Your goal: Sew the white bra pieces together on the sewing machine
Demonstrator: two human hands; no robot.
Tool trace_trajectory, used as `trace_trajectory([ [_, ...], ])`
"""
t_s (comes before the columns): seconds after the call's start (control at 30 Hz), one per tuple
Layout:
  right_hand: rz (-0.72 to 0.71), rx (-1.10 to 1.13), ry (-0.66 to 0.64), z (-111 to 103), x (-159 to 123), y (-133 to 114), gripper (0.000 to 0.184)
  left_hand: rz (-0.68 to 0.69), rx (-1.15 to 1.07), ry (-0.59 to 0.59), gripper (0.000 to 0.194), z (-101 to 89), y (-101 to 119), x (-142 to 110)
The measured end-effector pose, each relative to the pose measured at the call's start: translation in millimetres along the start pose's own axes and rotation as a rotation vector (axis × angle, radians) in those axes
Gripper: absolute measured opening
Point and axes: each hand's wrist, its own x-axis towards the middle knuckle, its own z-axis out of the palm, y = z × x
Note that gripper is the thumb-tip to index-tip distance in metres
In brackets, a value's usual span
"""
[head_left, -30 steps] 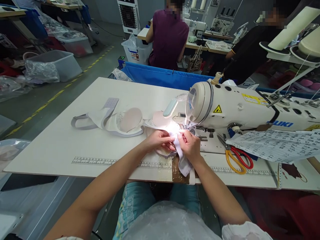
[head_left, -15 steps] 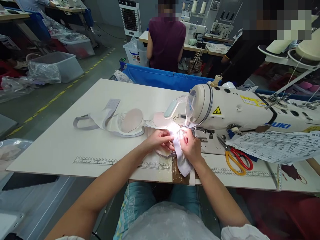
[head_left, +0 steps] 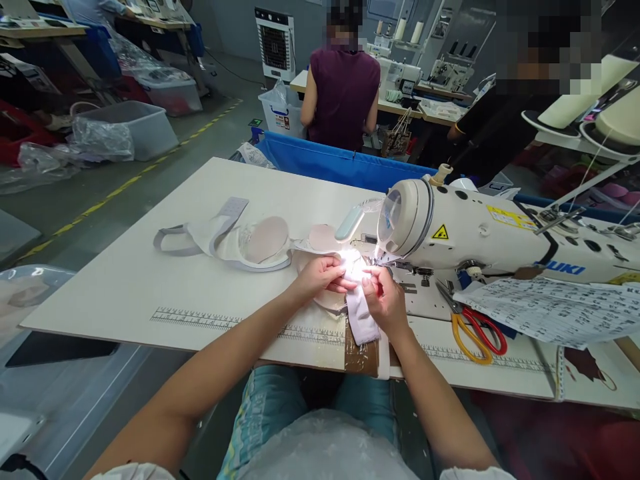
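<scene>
My left hand (head_left: 323,277) and right hand (head_left: 389,303) pinch a pale bra (head_left: 267,241) at the brightly lit left end of a JUKI sewing machine (head_left: 460,223). It stretches left across the white table (head_left: 120,280); right lie red-and-yellow-handled scissors (head_left: 461,335).

White garment with pale pink oval cups (head_left: 268,241) appears matt cloth. Cream rounded sewing machine (head_left: 460,230) presents smooth, semi-gloss casing. Flat white bench (head_left: 125,280) appears smooth.

A white table (head_left: 110,287) carries a bra (head_left: 269,240) beyond and left of the left hand (head_left: 321,277); right of the right hand (head_left: 389,303), a sewing machine (head_left: 465,233), scissors (head_left: 457,307) and apparently 1 dark scrap (head_left: 584,363).
</scene>
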Motion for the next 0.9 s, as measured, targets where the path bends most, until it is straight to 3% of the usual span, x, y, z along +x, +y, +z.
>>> trace_trajectory([
  [0.33, -0.009, 0.019, 0.032, -0.3, 1.7, -2.4, 0.020, 0.083, 0.165, -0.030, 0.036, -1.3, -0.4, -1.0],
  [0.7, 0.076, 0.191, -0.142, 8.2, 7.8, 1.6, 0.017, 0.076, 0.162, -0.107, 0.030, -5.2, -1.9, -0.7],
  [0.9, 0.106, 0.178, -0.160, 5.8, 8.9, 3.0, 0.020, 0.057, 0.154, -0.130, 0.030, -6.7, 0.6, -0.8],
])
